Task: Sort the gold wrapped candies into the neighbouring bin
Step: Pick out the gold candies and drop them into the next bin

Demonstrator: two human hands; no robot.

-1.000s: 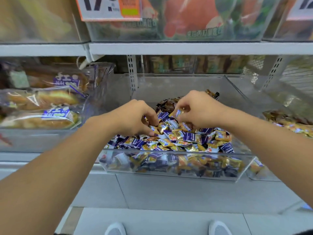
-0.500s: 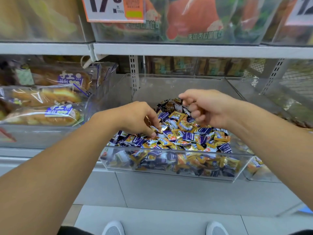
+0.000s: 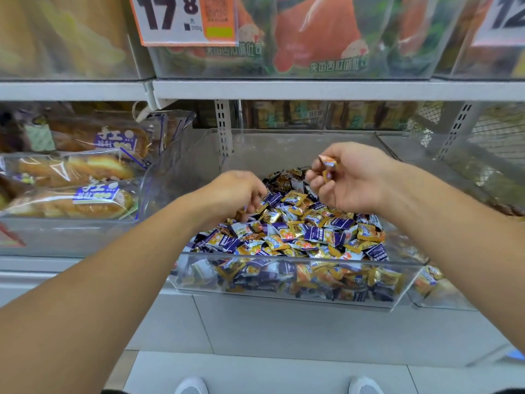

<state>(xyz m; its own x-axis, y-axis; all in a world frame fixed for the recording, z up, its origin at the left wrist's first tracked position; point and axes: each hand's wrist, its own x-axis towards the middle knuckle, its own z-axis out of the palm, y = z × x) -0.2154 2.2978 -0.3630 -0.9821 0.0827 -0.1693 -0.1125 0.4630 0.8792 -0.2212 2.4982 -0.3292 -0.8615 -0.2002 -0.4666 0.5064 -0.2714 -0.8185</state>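
A clear plastic bin [image 3: 284,301] on the middle shelf holds a heap of mixed gold and purple wrapped candies [image 3: 301,237]. My right hand [image 3: 349,180] is lifted above the back of the heap and pinches gold wrapped candies [image 3: 326,163] between thumb and fingers. My left hand [image 3: 235,191] reaches down into the left side of the heap, its curled fingertips on a gold candy [image 3: 262,207]; the motion blur hides whether it grips that candy. To the right stands the neighbouring clear bin [image 3: 431,297], with gold candies [image 3: 426,277] at its front corner.
A clear bin of bagged bread rolls [image 3: 71,200] stands to the left. The shelf above [image 3: 284,89] carries bins of packaged snacks and a price tag [image 3: 181,18]. A wire mesh panel [image 3: 494,129] lies at the back right. My shoes show at the bottom edge.
My right hand has risen from the heap with gold candies pinched in its fingers and turned palm-inward. My left hand stays low in the candies and has shifted slightly.
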